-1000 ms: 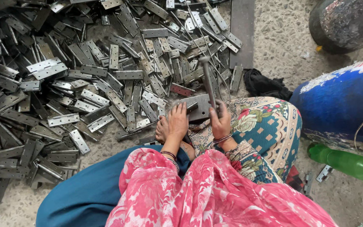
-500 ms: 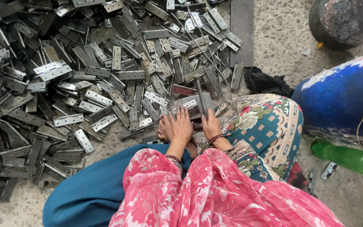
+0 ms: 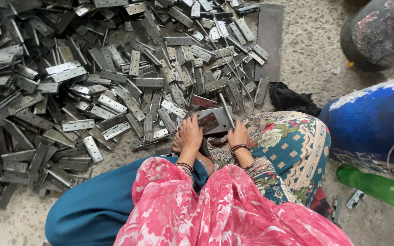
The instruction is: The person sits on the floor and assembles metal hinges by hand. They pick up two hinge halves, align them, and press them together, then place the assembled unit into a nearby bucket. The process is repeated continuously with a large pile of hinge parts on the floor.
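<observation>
I sit on the floor with a grey metal hinge (image 3: 209, 121) resting on a small metal block in front of my knee. My left hand (image 3: 190, 133) presses on the hinge's left side and grips it. My right hand (image 3: 238, 135) is closed around the lower end of a thin metal rod (image 3: 226, 109) that stands against the hinge. A big heap of grey metal hinges (image 3: 96, 86) spreads across the floor ahead and to the left.
A flat dark metal plate (image 3: 270, 41) lies at the heap's far right. A black cloth (image 3: 292, 99) sits beside my patterned knee. A blue drum (image 3: 370, 123), a dark drum (image 3: 381, 32) and a green plastic bottle (image 3: 377, 187) stand at the right.
The rod has come down from a raised, longer-looking pose to sit low against the hinge. Both hands have stayed at the hinge, shifting slightly.
</observation>
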